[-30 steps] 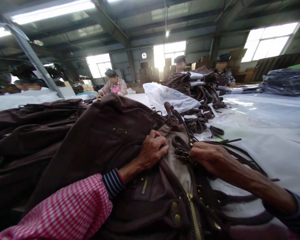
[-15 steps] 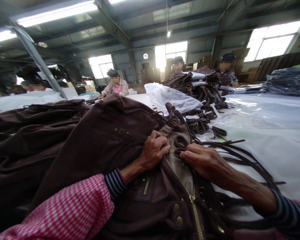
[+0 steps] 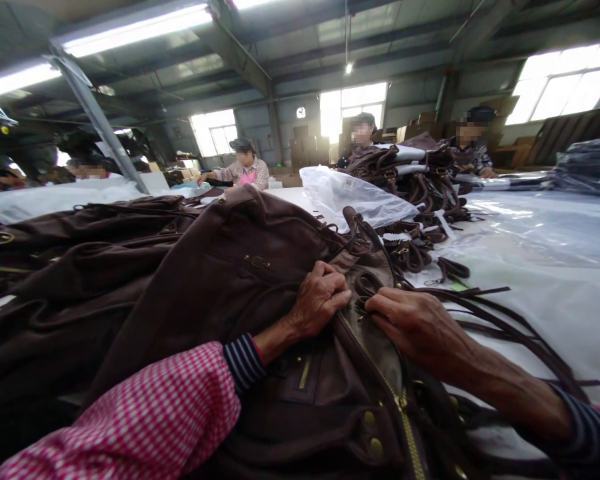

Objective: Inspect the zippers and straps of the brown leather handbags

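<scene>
A large dark brown leather bag [image 3: 230, 267] lies in front of me, its brass zipper [image 3: 370, 357] partly open over a beige lining [image 3: 353, 267]. My left hand [image 3: 323, 297] is closed on the bag's edge beside the zipper opening. Across the opening, my right hand [image 3: 405, 317] pinches a coiled brown leather strap [image 3: 367, 285] against the lining. The fingertips of both hands are partly hidden. Below the left wrist sits a small zipped pocket [image 3: 304, 373], with brass snaps [image 3: 373, 433] lower down.
More brown bags [image 3: 95, 260] are heaped at left. Long thin straps [image 3: 510, 320] trail out at right over plastic sheeting [image 3: 555, 247]. Beyond are a clear plastic bag [image 3: 355, 197] and a pile of bags with straps [image 3: 410, 167]. Several people work across the table.
The whole view has shifted slightly, so things sit further right. Both hands keep nearly the same places on the bag. A person across the table has stretched out an arm.
</scene>
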### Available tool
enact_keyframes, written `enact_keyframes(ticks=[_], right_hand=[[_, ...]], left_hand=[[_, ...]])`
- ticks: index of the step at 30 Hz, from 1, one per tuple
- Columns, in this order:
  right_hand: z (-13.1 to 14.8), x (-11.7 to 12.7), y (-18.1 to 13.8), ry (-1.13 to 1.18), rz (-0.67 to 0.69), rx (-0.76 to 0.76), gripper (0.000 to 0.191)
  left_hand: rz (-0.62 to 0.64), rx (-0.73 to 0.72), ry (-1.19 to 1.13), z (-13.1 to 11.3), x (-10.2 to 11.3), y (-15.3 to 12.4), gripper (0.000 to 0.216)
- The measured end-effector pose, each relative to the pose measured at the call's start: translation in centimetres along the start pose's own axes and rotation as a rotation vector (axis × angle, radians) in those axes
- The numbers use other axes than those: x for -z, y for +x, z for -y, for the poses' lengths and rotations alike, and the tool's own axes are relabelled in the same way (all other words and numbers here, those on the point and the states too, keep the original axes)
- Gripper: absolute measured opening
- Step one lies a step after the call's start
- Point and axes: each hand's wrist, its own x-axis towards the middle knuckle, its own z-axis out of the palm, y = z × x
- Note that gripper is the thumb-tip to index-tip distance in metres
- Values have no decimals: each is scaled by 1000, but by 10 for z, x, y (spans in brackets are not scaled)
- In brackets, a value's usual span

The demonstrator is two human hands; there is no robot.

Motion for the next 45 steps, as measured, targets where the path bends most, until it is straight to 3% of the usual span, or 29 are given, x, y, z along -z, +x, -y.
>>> enact_keyframes(ticks=[13, 18, 21, 26, 30, 35, 38, 41, 45], right_hand=[[9, 0, 12, -92, 13, -32, 15], [12, -8, 13, -148, -47, -9, 17], [13, -14, 9, -183, -118, 16, 19], [14, -20, 7, -191, -159, 47, 23], [17, -21, 8, -189, -142, 2, 23], [22, -11, 12, -175, -16, -52, 20], [15, 0, 12, -90, 23, -81, 21], [4, 17, 7, 33, 57, -123, 25], [-13, 39, 2, 60, 49, -121, 18]], left_hand=[[4, 17, -67, -1, 1, 0, 16], [135, -26, -73, -1, 13, 6, 11], [226, -56, -24, -3, 20, 10, 11], [240, -82, 200, -9, 20, 13, 22], [285, -162, 298, -12, 20, 14, 16], [335, -162, 187, -7, 28, 20, 7], [378, -139, 54, -2, 35, 26, 12], [385, -48, -84, -5, 41, 26, 19], [277, 128, -272, -13, 40, 24, 20]])
